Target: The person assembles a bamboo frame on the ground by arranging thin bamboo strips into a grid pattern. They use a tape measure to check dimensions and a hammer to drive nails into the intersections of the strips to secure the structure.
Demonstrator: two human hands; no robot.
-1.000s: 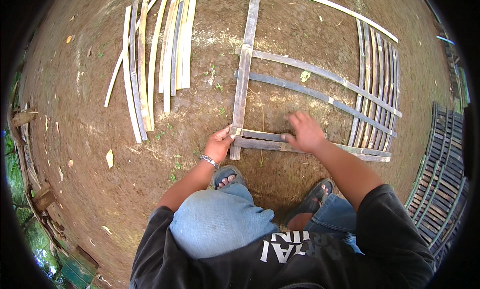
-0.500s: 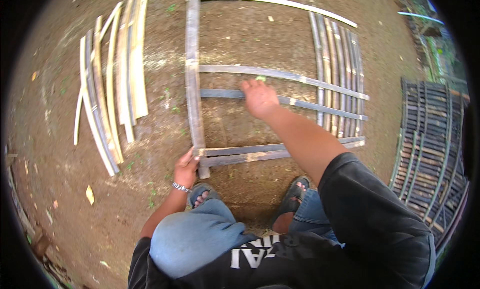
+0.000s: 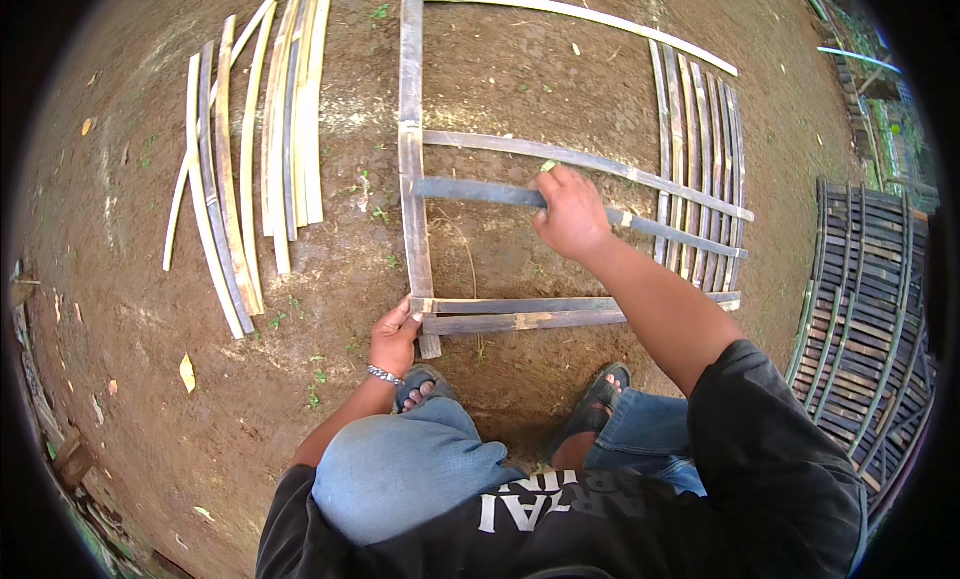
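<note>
A flat frame of split bamboo strips lies on bare soil. My left hand (image 3: 396, 336), with a chain bracelet at its wrist, pinches the near left corner, where the near slats (image 3: 520, 322) cross the long upright strip (image 3: 412, 89). Reaching over the frame, my right hand (image 3: 573, 214) has its fingers wrapped round a dark bamboo slat (image 3: 475, 191) at about mid-length. Just beyond it runs another slat (image 3: 590, 161), and a pale strip (image 3: 560, 9) forms the far side. Several strips (image 3: 690, 109) lie close together under the frame's right end.
Loose bamboo strips (image 3: 308, 109) lie on the soil to the left. A stack of finished-looking slatted bamboo panels (image 3: 850, 279) lies at the right. My sandalled feet (image 3: 600, 399) stand at the frame's near edge. A yellow leaf (image 3: 187, 373) is on the ground.
My right hand has moved slightly right along the dark slat, its fingers now curled round it. My left hand stays at the corner. The whole view has shifted a little.
</note>
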